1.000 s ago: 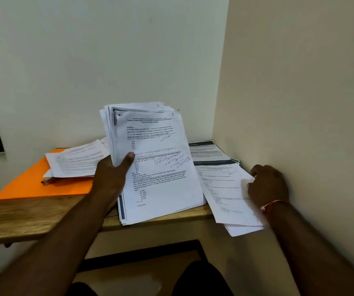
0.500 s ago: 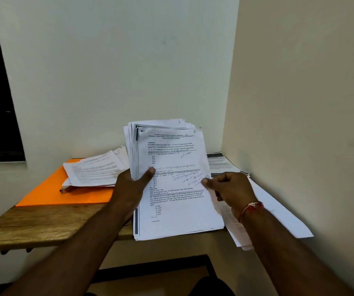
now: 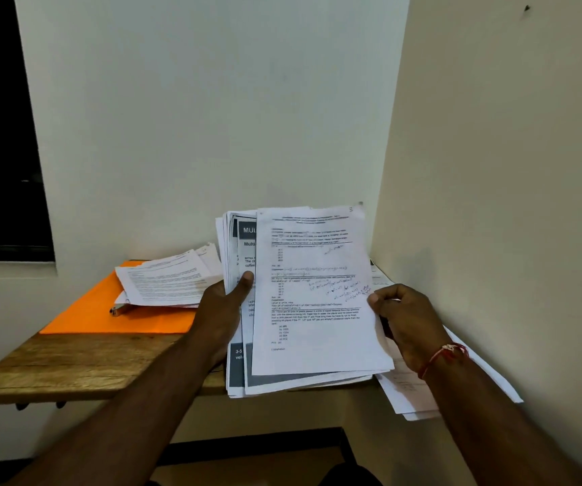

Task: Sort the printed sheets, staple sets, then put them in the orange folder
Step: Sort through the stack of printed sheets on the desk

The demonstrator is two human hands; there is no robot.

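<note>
Pinching sheet (image 3: 317, 303) edge: rt hand (image 3: 407, 319); stack (image 3: 238, 245): lft hand (image 3: 221, 310).

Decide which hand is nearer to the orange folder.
Left. The left hand grips the paper stack just right of the orange folder; the right hand pinches the top sheet by its right edge, beyond the stack from the folder.

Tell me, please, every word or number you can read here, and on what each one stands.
"MUL": dark header of the second sheet in the stack the left hand holds, cut off by the top sheet.
"Multi": just below it, cut off too.
"coffee": same sheet's body text.
"3-5": same sheet's dark footer.
Top sheet, pinched by the right hand: print and pen notes too blurred.
Sheets on the orange folder: too small.
</note>
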